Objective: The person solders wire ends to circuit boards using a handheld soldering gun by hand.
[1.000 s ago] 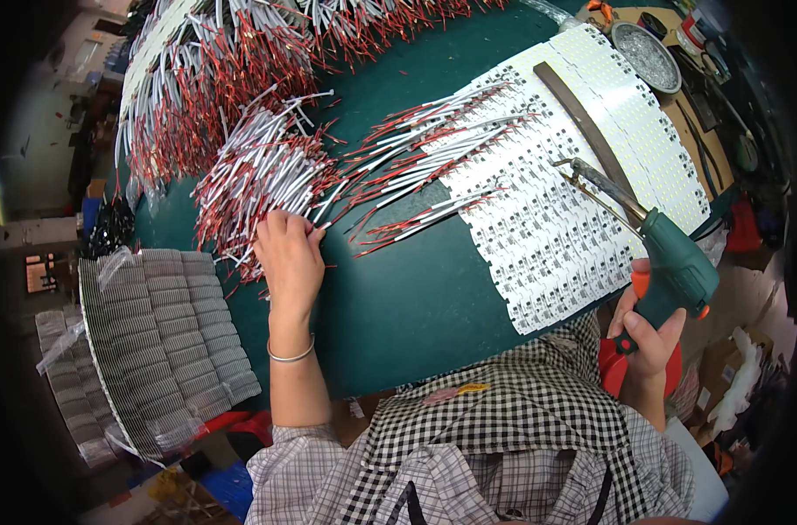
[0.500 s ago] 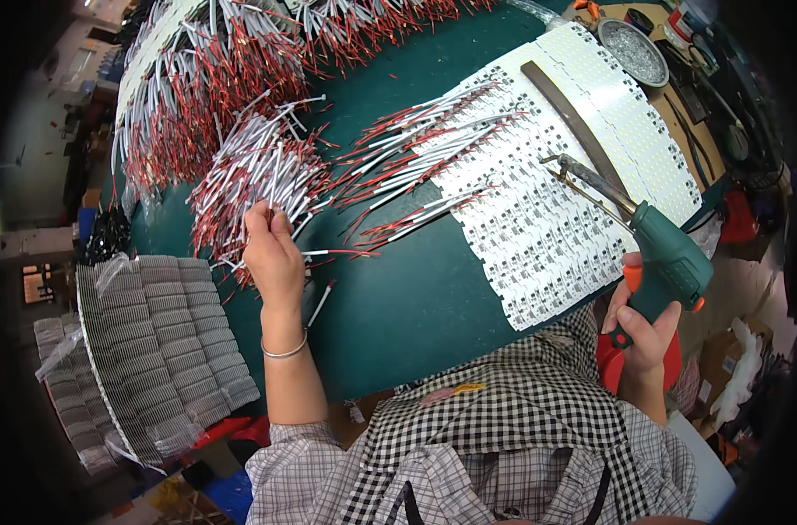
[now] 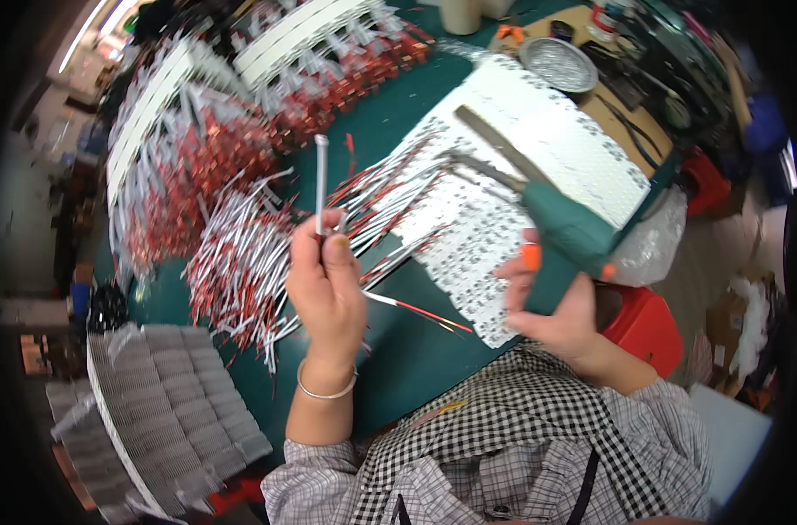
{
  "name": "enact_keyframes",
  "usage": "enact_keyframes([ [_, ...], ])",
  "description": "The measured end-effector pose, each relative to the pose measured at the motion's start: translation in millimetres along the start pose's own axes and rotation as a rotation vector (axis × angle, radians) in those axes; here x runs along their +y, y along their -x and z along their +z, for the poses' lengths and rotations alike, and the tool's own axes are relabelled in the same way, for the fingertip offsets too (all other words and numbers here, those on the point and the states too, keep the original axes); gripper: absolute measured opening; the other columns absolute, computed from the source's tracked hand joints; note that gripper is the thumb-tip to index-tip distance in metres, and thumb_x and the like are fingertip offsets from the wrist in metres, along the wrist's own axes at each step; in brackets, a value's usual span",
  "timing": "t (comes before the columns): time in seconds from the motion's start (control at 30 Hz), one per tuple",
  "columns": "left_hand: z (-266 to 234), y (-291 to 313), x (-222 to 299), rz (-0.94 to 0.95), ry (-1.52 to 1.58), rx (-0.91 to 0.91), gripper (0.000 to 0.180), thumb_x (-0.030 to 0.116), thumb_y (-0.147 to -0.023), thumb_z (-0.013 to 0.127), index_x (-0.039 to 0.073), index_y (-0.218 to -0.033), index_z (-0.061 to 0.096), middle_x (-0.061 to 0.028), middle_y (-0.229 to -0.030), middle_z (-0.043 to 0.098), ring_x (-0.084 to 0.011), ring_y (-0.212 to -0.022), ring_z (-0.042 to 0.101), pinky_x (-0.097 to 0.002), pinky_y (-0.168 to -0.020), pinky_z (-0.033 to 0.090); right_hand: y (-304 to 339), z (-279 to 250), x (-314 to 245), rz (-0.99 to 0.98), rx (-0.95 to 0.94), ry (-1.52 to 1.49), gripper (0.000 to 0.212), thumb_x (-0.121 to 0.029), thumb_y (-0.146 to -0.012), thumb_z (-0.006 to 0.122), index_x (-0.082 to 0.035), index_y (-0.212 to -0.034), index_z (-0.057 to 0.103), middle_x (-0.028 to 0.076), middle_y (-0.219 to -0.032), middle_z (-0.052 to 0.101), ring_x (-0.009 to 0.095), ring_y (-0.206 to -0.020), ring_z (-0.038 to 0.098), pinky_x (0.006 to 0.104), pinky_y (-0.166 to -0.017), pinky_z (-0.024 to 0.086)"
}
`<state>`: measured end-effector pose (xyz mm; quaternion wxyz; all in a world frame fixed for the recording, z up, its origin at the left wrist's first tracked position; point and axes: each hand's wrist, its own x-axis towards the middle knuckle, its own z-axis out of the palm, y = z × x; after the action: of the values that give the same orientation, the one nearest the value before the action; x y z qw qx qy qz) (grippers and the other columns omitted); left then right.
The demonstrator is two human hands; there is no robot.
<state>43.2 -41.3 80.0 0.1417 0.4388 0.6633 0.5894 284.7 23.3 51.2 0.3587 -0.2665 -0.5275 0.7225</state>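
Note:
My left hand (image 3: pixel 328 293) is closed in a pinch on a thin white-sleeved cable (image 3: pixel 321 179), which stands up from the fingertips. Below that hand a length of cable with red and white leads (image 3: pixel 420 317) sticks out to the right; whether it is the same cable I cannot tell. Wrapped round the grip of a green soldering gun (image 3: pixel 569 219) with an orange trigger is my right hand (image 3: pixel 556 315). The blurred metal tip points left, over white circuit boards (image 3: pixel 582 144). Several red-and-white cables (image 3: pixel 398 188) lie with their ends on those boards. A loose cable heap (image 3: pixel 241 258) lies left of my left hand.
A brown bar (image 3: pixel 499 140) lies across the boards. Behind it are a round metal dish (image 3: pixel 558 63) and pliers (image 3: pixel 636 131). Boards with wire bunches (image 3: pixel 188 149) fill the far left. Grey ribbed stacks (image 3: pixel 171 402) stand near left; a red stool (image 3: pixel 648 337) is at right.
My left hand has lifted from the cable heap and moved right, with a cable now upright in its fingers. The soldering gun has moved left and tilted. The whole view has shifted.

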Motion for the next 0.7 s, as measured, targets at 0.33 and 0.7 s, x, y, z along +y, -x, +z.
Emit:
enact_keyframes([
  [0.33,76,29,-7,0.42,-0.195,-0.418,0.021,-0.002,-0.084,0.061,0.001,-0.105,0.059,-0.0176,-0.081,0.063,-0.0279,-0.061,0.062,-0.0332,-0.055,0.049,-29,13,1,-0.186,0.249,-0.178,0.063,-0.001,-0.081,0.071,0.0,-0.134,0.036,0.013,-0.103,0.063,0.01,-0.072,0.059,0.0236,-0.061,0.05],
  [0.7,74,9,-19,0.047,0.201,-0.183,0.021,0.016,-0.102,0.04,0.003,-0.116,0.049,-0.0038,-0.076,0.06,-0.0047,-0.056,0.05,-0.0187,-0.049,0.039,-33,-5,-11,-0.256,0.219,-0.236,0.058,0.001,-0.082,0.07,0.004,-0.13,0.037,0.009,-0.077,0.062,0.018,-0.068,0.063,0.0287,-0.065,0.053],
])
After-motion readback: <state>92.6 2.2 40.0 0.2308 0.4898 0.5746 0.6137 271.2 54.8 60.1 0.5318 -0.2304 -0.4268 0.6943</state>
